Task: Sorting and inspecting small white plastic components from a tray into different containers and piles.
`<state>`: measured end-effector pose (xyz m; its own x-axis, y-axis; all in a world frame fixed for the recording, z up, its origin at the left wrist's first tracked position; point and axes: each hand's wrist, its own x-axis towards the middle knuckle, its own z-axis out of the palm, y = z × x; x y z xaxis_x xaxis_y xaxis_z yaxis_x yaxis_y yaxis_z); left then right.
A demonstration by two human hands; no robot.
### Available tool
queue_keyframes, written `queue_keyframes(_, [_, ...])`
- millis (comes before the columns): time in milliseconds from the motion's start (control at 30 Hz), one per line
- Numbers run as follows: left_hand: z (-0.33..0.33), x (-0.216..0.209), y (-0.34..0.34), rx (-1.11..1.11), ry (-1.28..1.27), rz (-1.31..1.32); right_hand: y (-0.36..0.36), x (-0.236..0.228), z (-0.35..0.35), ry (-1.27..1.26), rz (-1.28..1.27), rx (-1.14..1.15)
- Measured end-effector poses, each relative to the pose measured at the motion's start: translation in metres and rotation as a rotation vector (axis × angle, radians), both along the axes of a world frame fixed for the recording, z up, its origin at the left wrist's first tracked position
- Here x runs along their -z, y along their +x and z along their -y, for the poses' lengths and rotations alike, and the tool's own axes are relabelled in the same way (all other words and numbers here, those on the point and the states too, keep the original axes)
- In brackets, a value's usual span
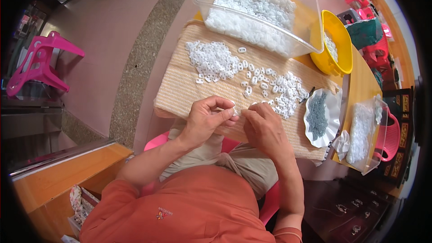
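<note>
My left hand point(207, 118) pinches a small white plastic piece point(234, 109) between thumb and fingertips, at the near edge of the cloth. Just to its right, my right hand point(264, 128) is closed with its fingertips pressed together close to that piece. Whatever it holds is hidden or too small to make out. Beyond my hands lie a heap of white oval two-holed pieces point(211, 58) on the left and a looser pile of similar pieces point(284, 91) on the right. A white fluted dish point(330, 123) right of my right hand holds many tiny grey parts point(317, 117).
A clear plastic bin point(310, 15) full of white pieces stands at the back of the striped cloth point(177, 81). Right of it is a yellow basin point(344, 49). Farther right sit crumpled white paper point(342, 144) and another clear box point(369, 139). A pink stool point(42, 63) stands left.
</note>
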<state>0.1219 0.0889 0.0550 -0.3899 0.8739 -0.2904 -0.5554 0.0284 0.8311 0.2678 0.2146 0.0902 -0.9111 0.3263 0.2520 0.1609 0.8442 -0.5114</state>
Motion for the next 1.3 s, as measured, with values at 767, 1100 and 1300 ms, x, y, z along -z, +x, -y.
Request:
queue_keyframes(767, [0.002,-0.004,0.008,0.115,-0.014,0.143,0.018,0.045,0.017,-0.946,-0.259,0.208])
queue_keyframes(1100, [0.001,-0.004,0.008,0.109,-0.044,0.141,0.017,0.041,0.019,-0.898,-0.223,0.218])
queue_keyframes(1300, [0.002,-0.004,0.006,0.150,-0.029,0.126,0.019,0.045,0.017,-0.862,-0.176,0.220])
